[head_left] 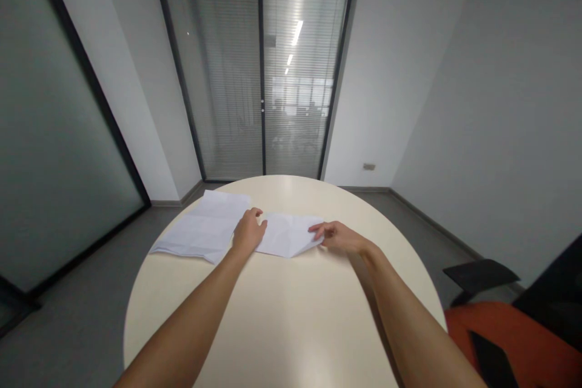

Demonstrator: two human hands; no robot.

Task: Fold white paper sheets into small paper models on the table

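A creased white sheet of paper [288, 233] lies on the round table between my hands, and its front right part is lifted a little. At its right edge, my right hand [334, 235] is closed on the paper, with the fingers on top. My left hand [249, 230] is at the sheet's left edge, its fingers bent and the thumb apart from them; whether it presses on the paper I cannot tell. Just left of that hand lies a stack of white paper sheets [200, 224] with fold creases.
The cream round table [282, 327] carries the papers. An orange chair [509, 333] with a black armrest [482, 276] stands close to its right side. Behind the table is a glass partition with blinds [227, 85], and a frosted glass panel [59, 133] stands at the left.
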